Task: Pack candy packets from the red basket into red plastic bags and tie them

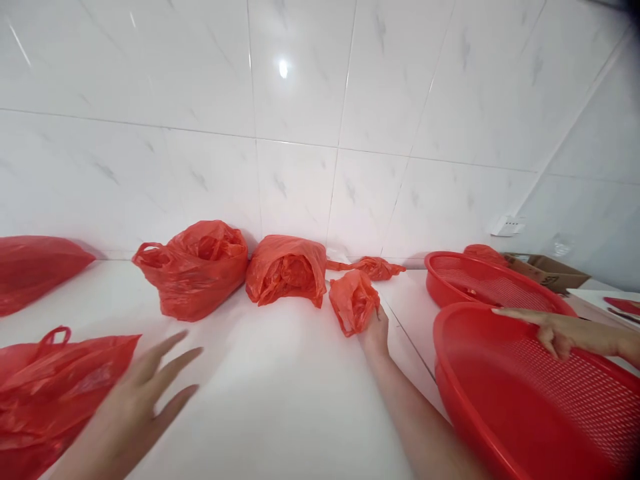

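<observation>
My right hand grips the side of a small red plastic bag, whose crumpled mouth faces me; part of the fingers is hidden behind it. On the left, my left hand hovers with fingers spread and holds nothing. Beside it lies a large red plastic bag with a loop handle sticking up. Against the wall stand a full red bag with handles and another bulging red bag. Behind the small bag lies a flat, twisted red bag.
At the right, another person's hand rests on the rim of a red plastic basket. A second red basket stands behind it, near a cardboard box. Another red bag lies at the far left. The tiled wall bounds the white table.
</observation>
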Motion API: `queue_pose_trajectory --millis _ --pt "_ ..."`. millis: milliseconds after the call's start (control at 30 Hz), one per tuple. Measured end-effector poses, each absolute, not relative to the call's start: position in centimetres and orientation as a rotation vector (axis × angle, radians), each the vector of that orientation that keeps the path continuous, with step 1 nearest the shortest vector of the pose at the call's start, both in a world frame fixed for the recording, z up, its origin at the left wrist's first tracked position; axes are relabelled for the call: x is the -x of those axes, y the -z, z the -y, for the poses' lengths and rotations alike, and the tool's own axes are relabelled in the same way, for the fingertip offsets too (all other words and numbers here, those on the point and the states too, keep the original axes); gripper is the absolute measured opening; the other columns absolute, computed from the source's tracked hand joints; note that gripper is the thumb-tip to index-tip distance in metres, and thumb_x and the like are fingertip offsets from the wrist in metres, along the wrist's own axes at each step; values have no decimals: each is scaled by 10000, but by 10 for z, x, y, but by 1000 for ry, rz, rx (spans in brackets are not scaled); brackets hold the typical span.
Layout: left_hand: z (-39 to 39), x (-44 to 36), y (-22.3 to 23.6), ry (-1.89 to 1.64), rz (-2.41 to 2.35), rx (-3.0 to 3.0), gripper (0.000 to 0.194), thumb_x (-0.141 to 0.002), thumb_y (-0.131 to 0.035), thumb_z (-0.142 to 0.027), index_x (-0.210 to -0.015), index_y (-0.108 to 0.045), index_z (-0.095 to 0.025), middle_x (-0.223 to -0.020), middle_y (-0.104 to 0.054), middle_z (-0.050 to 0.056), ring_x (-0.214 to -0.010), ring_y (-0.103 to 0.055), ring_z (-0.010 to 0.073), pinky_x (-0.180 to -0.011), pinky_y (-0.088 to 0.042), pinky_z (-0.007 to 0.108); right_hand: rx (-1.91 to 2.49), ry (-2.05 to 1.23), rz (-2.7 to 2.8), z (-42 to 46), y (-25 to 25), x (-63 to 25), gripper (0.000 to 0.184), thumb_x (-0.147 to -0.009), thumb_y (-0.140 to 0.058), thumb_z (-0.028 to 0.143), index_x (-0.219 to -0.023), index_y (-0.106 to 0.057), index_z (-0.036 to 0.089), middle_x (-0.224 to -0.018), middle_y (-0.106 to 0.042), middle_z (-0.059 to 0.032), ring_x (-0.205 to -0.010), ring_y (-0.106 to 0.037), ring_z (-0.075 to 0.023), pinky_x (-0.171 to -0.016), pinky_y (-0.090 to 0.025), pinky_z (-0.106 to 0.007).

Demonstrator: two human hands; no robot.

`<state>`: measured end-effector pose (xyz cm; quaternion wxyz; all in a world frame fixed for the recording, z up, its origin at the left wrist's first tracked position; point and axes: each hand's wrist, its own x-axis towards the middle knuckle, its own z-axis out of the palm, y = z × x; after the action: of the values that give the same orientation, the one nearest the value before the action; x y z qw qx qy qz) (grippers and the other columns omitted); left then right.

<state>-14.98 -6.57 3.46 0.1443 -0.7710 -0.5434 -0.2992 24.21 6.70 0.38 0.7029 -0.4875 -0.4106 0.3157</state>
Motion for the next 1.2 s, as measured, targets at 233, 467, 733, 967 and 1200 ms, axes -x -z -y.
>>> queue_pose_trajectory --millis 233,467,733,967,1200 --pt "45 28 -65 875 1302 2542 791 -757 -671 -249 -1433 -263 -279 -1508 -253 137 -1319 -358 325 -973 -447 474 1031 -924 1180 -9 -32 -196 296 -798 -568 475 -882 -621 196 -821 -674 -36 -718 -609 -185 -607 -473 -282" --pt "20 -11 -73 1341 1564 2620 450 -688 -453 -11 -1047 -609 -231 -997 -653 50 -894 -608 199 -769 -498 329 1207 -798 1737 1 -36 -189 107 -749 -605 299 -827 -618 228 -715 -639 33 -647 -564 -137 -587 -420 -236" --pt "-1 25 -61 2102 2170 2178 137 -682 -505 -183 -780 -602 -189 -798 -640 13 -747 -577 170 -688 -451 274 1676 -414 1657 -35 -26 -234 306 -737 -556 266 -1035 -625 263 -1047 -631 -28 -807 -614 -165 -677 -440 -274" --pt "5 23 -43 2219 2449 2131 145 -740 -546 -327 -804 -550 -197 -746 -608 -7 -667 -552 154 -614 -449 267 1369 -1083 1299 -38 -17 -234 277 -756 -554 455 -835 -573 190 -791 -658 -39 -724 -644 -186 -596 -476 -270" --pt "12 13 -46 2322 2516 2160 246 -691 -616 -347 -852 -589 -163 -824 -673 42 -796 -615 212 -711 -464 306 1406 -467 1497 -26 -34 -223 264 -753 -574 351 -958 -577 184 -945 -622 -83 -905 -589 -245 -801 -477 -419"
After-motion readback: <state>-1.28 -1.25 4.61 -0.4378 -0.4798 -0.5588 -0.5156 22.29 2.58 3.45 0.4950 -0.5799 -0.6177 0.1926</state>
